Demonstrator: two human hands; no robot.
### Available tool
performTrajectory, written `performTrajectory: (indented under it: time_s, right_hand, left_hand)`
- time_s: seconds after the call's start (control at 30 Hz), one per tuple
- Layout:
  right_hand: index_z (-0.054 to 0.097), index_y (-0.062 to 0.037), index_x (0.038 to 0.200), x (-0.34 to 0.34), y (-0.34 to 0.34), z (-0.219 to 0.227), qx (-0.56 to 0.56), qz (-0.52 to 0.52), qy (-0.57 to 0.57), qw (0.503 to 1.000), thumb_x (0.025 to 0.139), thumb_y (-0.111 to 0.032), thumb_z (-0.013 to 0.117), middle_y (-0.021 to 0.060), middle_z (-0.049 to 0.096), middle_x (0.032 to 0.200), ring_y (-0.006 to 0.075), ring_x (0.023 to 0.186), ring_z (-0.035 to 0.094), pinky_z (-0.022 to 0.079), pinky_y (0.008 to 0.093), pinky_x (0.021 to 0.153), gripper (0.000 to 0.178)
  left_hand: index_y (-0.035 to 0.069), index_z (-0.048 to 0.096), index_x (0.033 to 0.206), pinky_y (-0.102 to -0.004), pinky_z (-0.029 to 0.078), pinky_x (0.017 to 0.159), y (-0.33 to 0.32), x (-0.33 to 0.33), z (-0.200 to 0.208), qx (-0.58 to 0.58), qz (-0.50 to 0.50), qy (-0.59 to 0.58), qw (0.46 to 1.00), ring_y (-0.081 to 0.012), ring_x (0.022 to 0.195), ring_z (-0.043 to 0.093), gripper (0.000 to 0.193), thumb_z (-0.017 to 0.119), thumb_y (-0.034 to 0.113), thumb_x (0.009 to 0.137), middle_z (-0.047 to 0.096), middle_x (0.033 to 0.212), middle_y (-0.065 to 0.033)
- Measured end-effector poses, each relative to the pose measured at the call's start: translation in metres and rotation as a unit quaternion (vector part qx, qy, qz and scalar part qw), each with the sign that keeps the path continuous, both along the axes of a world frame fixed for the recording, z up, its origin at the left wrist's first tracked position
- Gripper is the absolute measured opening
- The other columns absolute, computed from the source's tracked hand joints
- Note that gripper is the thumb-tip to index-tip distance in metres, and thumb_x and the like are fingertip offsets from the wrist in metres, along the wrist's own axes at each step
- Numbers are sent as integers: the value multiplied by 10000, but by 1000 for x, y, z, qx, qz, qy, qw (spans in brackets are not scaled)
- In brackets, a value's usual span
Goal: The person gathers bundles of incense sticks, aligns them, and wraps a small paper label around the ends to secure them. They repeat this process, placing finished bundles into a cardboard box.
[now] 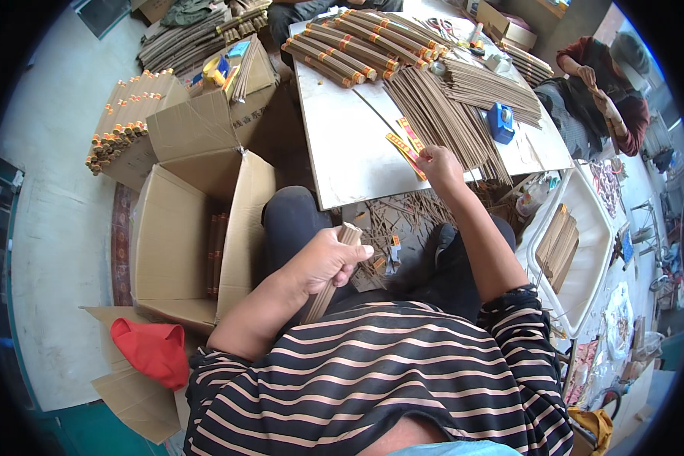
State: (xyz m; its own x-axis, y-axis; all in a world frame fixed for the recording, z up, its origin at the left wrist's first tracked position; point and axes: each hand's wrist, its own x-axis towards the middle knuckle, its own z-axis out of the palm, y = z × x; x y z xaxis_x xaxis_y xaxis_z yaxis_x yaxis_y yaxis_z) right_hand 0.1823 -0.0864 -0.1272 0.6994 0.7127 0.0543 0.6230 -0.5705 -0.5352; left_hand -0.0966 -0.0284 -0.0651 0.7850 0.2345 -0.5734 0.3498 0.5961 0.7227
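Note:
My left hand is closed around a bundle of thin brown incense sticks, held upright and tilted in front of my body, with the thumb stretched across it. Over the table's near edge, my right hand pinches the end of a yellow and red paper label strip. A second such strip lies beside it on the white table. Close to my right hand, a wide spread of loose incense sticks covers the tabletop.
Wrapped bundles lie at the table's back, with a blue tape dispenser at its right. An open cardboard box stands left, a white tub right. Another person sits at right. Broken sticks litter the floor.

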Motion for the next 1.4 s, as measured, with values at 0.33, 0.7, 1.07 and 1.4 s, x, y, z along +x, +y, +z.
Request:
performTrajectory:
  time_s: [0.33,0.7,1.07,1.4]
  right_hand:
    - [614,-42,887,31,59,-2,-171,-21,-66,983,789,-319,627,154,634,952,313,915,600,460,407,814,295]
    - [670,-105,885,48,62,-6,-88,-60,-37,994,815,-248,583,154,657,848,296,801,633,485,383,745,181]
    - [630,-29,891,51,47,5,-143,28,-77,986,889,-289,520,189,628,899,306,836,604,468,408,745,282]
    - [609,-43,993,14,54,6,-195,67,-50,977,793,-333,649,122,612,1001,259,964,578,460,367,827,355]
  left_hand:
    - [61,474,769,-211,294,312,25,12,-31,-73,2,-3,997,-79,334,391,205,677,89,777,441,511,-3]
    - [55,479,786,-209,306,317,38,17,-33,-98,4,1,995,-72,342,401,193,670,78,781,451,513,-3]
    - [46,487,812,-206,313,318,32,15,-30,-99,0,-12,995,-72,347,409,189,671,78,782,455,513,-1]
    - [74,476,766,-218,324,326,36,18,-36,-112,-8,0,994,-79,354,425,230,705,89,760,458,521,3]
